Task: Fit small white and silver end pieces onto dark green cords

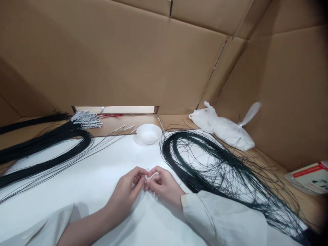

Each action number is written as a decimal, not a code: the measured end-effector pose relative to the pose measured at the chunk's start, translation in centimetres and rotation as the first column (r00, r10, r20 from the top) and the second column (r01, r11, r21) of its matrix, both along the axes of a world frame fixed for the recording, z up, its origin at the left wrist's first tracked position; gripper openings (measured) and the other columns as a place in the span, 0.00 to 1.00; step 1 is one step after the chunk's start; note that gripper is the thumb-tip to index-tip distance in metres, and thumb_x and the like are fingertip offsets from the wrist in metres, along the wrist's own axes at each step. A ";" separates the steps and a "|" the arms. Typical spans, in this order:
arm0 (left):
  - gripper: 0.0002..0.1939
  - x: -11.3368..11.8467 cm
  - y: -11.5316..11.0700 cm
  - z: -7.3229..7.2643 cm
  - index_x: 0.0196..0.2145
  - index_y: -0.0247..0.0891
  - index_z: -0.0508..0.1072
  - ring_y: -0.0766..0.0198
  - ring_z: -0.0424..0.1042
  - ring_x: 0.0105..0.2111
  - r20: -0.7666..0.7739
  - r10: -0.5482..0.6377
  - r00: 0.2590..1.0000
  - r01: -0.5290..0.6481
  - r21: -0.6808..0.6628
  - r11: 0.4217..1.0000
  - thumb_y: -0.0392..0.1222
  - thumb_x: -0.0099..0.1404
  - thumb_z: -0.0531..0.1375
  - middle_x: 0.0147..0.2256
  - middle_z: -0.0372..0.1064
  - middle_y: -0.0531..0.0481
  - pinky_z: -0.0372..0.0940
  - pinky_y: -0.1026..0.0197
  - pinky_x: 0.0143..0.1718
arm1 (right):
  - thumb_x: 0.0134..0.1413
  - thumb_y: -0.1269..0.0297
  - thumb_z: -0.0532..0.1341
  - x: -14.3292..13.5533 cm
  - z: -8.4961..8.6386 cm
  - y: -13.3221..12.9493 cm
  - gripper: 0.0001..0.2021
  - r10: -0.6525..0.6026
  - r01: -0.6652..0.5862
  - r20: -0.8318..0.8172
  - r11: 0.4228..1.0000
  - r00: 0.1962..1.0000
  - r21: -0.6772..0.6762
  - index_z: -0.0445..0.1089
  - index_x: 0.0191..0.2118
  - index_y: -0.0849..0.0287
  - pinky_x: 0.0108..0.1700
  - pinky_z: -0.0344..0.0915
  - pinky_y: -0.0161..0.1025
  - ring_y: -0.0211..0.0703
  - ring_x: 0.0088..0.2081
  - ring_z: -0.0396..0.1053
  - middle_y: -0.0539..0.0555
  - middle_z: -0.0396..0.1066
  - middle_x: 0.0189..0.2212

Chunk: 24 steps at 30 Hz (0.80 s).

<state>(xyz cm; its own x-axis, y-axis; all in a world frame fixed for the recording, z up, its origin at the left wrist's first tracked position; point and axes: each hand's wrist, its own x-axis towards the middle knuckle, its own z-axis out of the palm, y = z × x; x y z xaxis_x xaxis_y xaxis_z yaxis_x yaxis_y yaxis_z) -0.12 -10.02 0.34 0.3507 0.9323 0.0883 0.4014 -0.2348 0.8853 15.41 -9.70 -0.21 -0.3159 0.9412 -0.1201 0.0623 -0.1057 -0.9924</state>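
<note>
My left hand (130,189) and my right hand (163,184) meet fingertip to fingertip over the white tabletop (112,150). Both have their fingers closed in a pinch. Something small and pale seems to lie between the fingertips, too small and blurred to name. A shallow white bowl (149,132) stands just beyond the hands. Several thin dark wires with white beaded-looking tips (128,128) lie left of the bowl. To the right of my right hand spreads a large looped bundle of thin dark green wires (194,160).
At the left lies a thick black wire bundle (51,136) with many white tips (87,119). A red tool (110,115) rests by a slot in the cardboard wall (115,61). Tied white plastic bags (225,128) and a labelled container (311,177) sit at the right.
</note>
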 end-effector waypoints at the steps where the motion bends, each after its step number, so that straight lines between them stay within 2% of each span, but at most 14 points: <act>1: 0.06 0.2 0.0 0.0 0.36 0.39 0.64 0.66 0.68 0.29 0.020 0.000 1.000 0.000 -0.012 1.000 0.38 0.63 0.49 0.29 0.69 0.52 0.62 0.64 0.33 | 0.47 0.65 0.58 0.0 0.1 0.1 0.08 0.005 -0.006 -0.017 1.000 1.000 -0.016 0.61 0.33 0.62 0.25 0.58 0.30 0.33 0.22 0.63 0.50 0.69 0.21; 4: 0.04 0.8 0.1 -0.1 0.35 0.40 0.63 0.67 0.67 0.28 0.013 0.025 1.000 -0.025 -0.005 1.000 0.39 0.63 0.50 0.27 0.68 0.54 0.61 0.65 0.32 | 0.46 0.65 0.58 0.1 0.6 0.4 0.07 0.023 -0.027 -0.039 0.996 0.999 -0.089 0.61 0.30 0.63 0.20 0.55 0.29 0.30 0.18 0.58 0.49 0.67 0.19; 7: 0.03 1.3 0.5 0.0 0.35 0.40 0.62 0.67 0.66 0.28 -0.026 0.065 0.998 -0.065 0.029 0.997 0.39 0.63 0.50 0.27 0.66 0.55 0.60 0.65 0.32 | 0.43 0.69 0.56 0.4 0.9 0.8 0.03 0.009 -0.012 -0.021 0.988 1.000 -0.152 0.60 0.27 0.62 0.16 0.54 0.28 0.29 0.17 0.57 0.49 0.67 0.18; 12: 0.05 1.7 1.3 -0.1 0.36 0.39 0.62 0.67 0.67 0.29 -0.056 0.074 0.996 -0.070 0.075 0.995 0.39 0.63 0.49 0.29 0.66 0.54 0.60 0.65 0.32 | 0.37 0.74 0.53 0.8 1.0 1.3 0.07 -0.046 0.048 0.017 0.986 0.999 -0.157 0.61 0.29 0.62 0.13 0.52 0.26 0.28 0.14 0.53 0.46 0.65 0.16; 16: 0.08 1.2 2.1 -0.6 0.39 0.39 0.63 0.63 0.67 0.32 -0.195 0.139 0.971 -0.103 0.181 0.978 0.41 0.64 0.48 0.33 0.66 0.50 0.61 0.62 0.35 | 0.40 0.72 0.54 0.8 0.9 1.4 0.02 -0.077 0.084 0.050 0.984 0.996 -0.155 0.62 0.25 0.63 0.10 0.48 0.26 0.26 0.10 0.51 0.47 0.65 0.16; 20: 0.09 0.8 3.0 -1.3 0.39 0.39 0.65 0.59 0.67 0.38 -0.358 0.103 0.928 -0.003 0.270 0.963 0.39 0.64 0.48 0.39 0.64 0.47 0.61 0.59 0.38 | 0.43 0.69 0.56 0.8 0.6 1.3 0.03 -0.113 0.117 0.036 0.985 0.993 -0.126 0.62 0.24 0.63 0.09 0.46 0.26 0.25 0.10 0.50 0.49 0.67 0.18; 24: 0.10 1.2 3.3 -1.5 0.36 0.38 0.67 0.60 0.67 0.35 -0.415 0.067 0.907 0.047 0.259 0.965 0.36 0.64 0.46 0.36 0.64 0.47 0.61 0.60 0.36 | 0.44 0.67 0.56 0.7 0.5 1.2 0.04 -0.107 0.109 0.026 0.989 0.994 -0.097 0.61 0.25 0.62 0.10 0.46 0.26 0.26 0.11 0.51 0.50 0.67 0.19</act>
